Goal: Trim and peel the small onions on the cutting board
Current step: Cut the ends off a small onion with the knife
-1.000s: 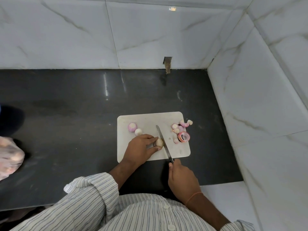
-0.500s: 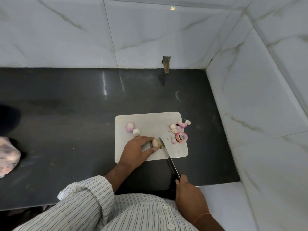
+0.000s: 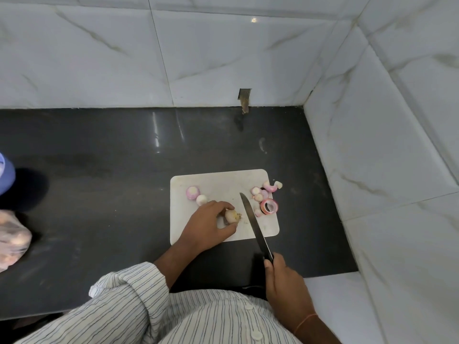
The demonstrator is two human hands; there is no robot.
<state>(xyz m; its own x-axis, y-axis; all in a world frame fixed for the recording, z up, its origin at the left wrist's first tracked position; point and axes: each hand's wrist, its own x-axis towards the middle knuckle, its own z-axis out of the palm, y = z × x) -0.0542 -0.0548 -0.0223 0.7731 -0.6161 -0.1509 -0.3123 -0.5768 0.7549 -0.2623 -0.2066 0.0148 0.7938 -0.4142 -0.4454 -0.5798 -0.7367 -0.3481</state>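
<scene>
- The small onion (image 3: 232,216) being worked lies on the white cutting board (image 3: 218,178), near the middle of its front half, rooty end turned toward the blade.
- The left hand (image 3: 207,225) pinches this onion between curled fingers and thumb, wrist crossing the board's front edge.
- The knife (image 3: 253,223) lies just right of the onion, tip pointing to the board's back edge, blade crossing the front edge.
- The right hand (image 3: 285,281) is wrapped round the knife handle, over the counter's front edge.
- Two peeled onions (image 3: 196,194) sit touching near the board's back-left corner.
- Pink skins and trimmed ends (image 3: 265,198) are heaped along the board's right edge, one piece spilling onto the dark counter (image 3: 99,150).
- A clear bag (image 3: 11,240) sits at the counter's left edge.
</scene>
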